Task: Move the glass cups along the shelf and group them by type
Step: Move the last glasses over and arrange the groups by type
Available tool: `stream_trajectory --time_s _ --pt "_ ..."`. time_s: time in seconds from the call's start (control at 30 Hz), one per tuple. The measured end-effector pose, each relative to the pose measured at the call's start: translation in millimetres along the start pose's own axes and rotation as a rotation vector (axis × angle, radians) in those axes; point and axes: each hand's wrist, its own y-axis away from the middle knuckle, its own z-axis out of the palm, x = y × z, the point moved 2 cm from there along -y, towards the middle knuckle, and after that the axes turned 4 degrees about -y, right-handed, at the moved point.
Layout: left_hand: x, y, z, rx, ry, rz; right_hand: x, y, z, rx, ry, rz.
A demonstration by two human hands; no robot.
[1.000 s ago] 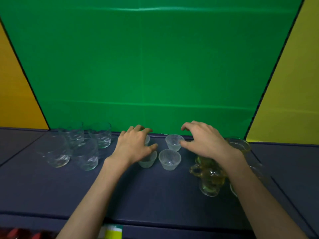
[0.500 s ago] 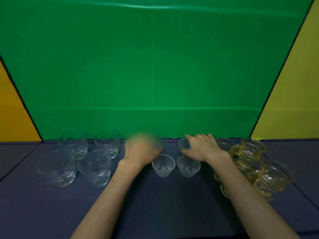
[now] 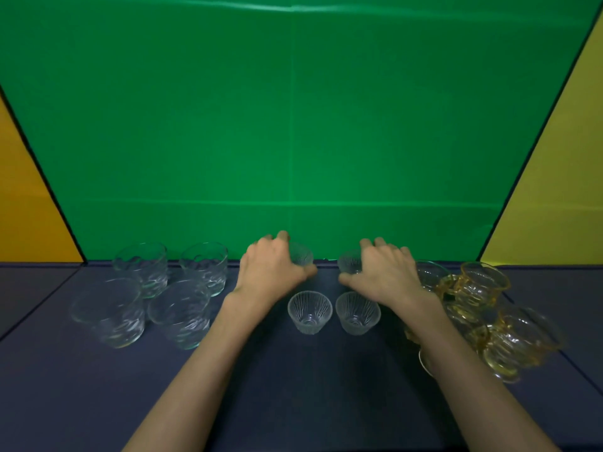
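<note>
Glass cups stand in three groups along the dark blue shelf [image 3: 293, 386], in front of a green backdrop [image 3: 293, 125] flanked by yellow panels [image 3: 554, 190]. At the middle are four small ribbed cups in a two-by-two block: the front left ribbed cup [image 3: 309, 312] and front right ribbed cup [image 3: 357, 312] stand free and upright, just beside each other and untouched. The left hand [image 3: 272, 272] curls around the back left ribbed cup [image 3: 301, 254], fingers wrapped over its far side and thumb low at its near side, so this grip is clamped on the cup. The right hand [image 3: 385, 272] mirrors it on the back right ribbed cup [image 3: 350, 262], fingers over the rim and thumb stretched along the shelf at its base, likewise closed on the cup. Both held cups sit close to the backdrop; whether their bases rest on the shelf cannot be told. To the left, well apart from the hands, four clear wavy tumblers [image 3: 182, 313] stand clustered, two behind and two in front. To the right, amber handled cups [image 3: 483, 285] crowd together, partly hidden behind the right forearm, some touching one another. No brand, label or writing can be read anywhere.
</note>
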Motion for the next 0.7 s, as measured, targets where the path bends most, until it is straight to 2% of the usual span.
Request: stream_trajectory --time_s 0.1,0.33,0.47,0.7 --pt "5.4 14.3 -18.2 0.031 0.02 0.034 5.6 16.3 -15.2 0.013 -0.076 -0.01" --pt "15.5 44.7 -17.7 -0.044 -0.084 0.095 6.8 45.2 -10.5 -0.098 -0.111 -0.077" --pt "13.1 52.7 -7.5 -0.058 -0.056 0.096 5.0 48.7 -2.6 -0.146 -0.05 -0.143" --pt "-4.5 67.0 13.8 -0.11 0.05 0.052 -7.0 57.1 8.5 -0.216 -0.135 -0.132"
